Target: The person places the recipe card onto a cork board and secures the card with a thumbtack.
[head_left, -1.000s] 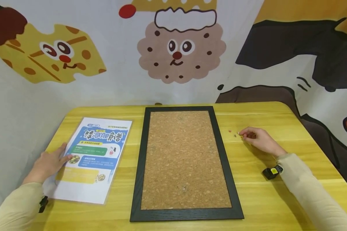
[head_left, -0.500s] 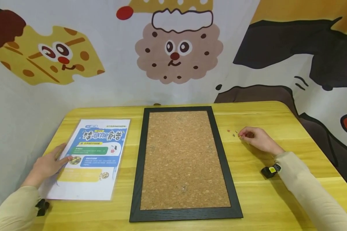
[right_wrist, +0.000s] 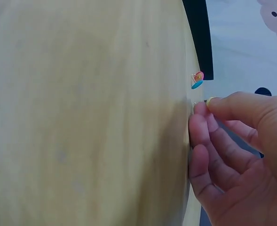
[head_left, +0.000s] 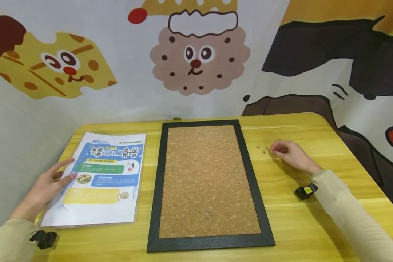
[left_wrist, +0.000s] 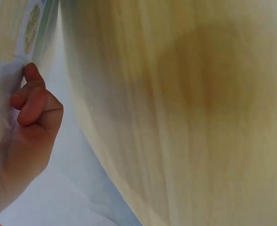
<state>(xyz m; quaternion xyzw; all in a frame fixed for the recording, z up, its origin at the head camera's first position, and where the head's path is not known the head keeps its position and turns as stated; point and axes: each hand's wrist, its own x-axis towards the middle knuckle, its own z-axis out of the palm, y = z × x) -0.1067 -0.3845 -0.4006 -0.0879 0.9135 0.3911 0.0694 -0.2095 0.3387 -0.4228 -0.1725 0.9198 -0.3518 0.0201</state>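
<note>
On the left of the table, a laminated poster (head_left: 98, 214) with blue, green and yellow panels lies a little askew. My left hand (head_left: 44, 189) grips its left edge, the thumb over the printed face and the other fingers at the border; the left wrist view shows some of those fingers curled. My right hand (head_left: 293, 156) pinches a small yellow thumbtack (right_wrist: 209, 100) between thumb and forefinger, close above the table. Just left of those fingertips lie several small coloured tacks (right_wrist: 197, 80), one of them a red tack (head_left: 258, 147).
A cork board (head_left: 209, 182) in a black frame (head_left: 216, 242) lies flat between the two hands. Small clear or shiny spots show on its cork. Behind the yellow wooden table (head_left: 308, 233) hangs a white cloth (head_left: 118, 105) printed with cartoon food.
My left hand has slid left and the poster has shifted left with it, turning slightly. The right hand stays by the tacks, its fingers drawn together on the yellow one.
</note>
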